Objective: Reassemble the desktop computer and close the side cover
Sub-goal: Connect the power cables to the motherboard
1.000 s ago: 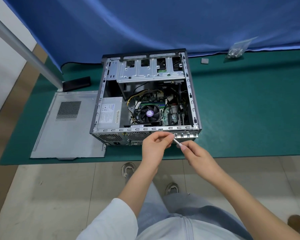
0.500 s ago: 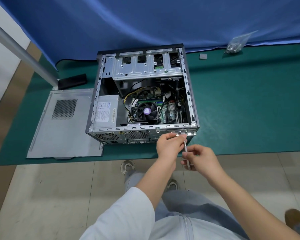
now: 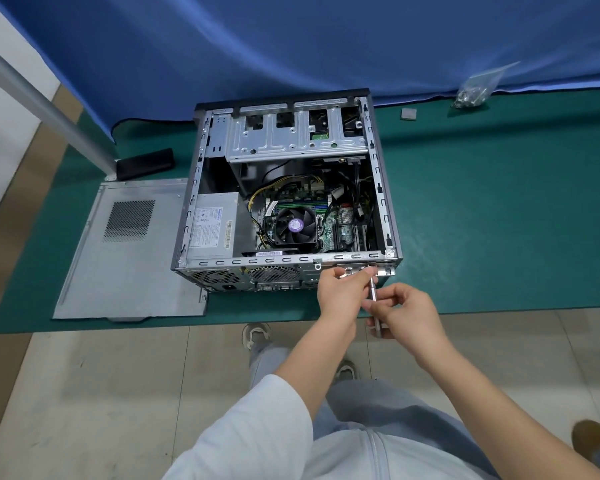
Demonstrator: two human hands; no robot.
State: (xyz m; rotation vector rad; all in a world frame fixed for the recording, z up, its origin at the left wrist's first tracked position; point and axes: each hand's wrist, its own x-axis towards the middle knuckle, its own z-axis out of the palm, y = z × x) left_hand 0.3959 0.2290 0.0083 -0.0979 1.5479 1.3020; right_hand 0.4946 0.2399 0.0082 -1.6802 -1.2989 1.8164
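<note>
Right hand (image 3: 407, 315) grips a thin screwdriver (image 3: 373, 296); left hand (image 3: 343, 292) pinches at its tip, against the open computer case (image 3: 288, 195) — its near edge at five o'clock. Side cover (image 3: 129, 251) lies flat on the desk (image 3: 499, 209) at nine o'clock of the case.

Open computer case (image 3: 288, 202), side cover (image 3: 125, 251) alongside

**Green Mat Carried the Open Case**

A green mat (image 3: 499, 220) covered the table. On it lay the open computer case (image 3: 288, 202), the detached side cover (image 3: 132, 251) just left of it, a black block (image 3: 144, 164), a small grey pad (image 3: 408, 114) and a screw bag (image 3: 475, 91).
</note>
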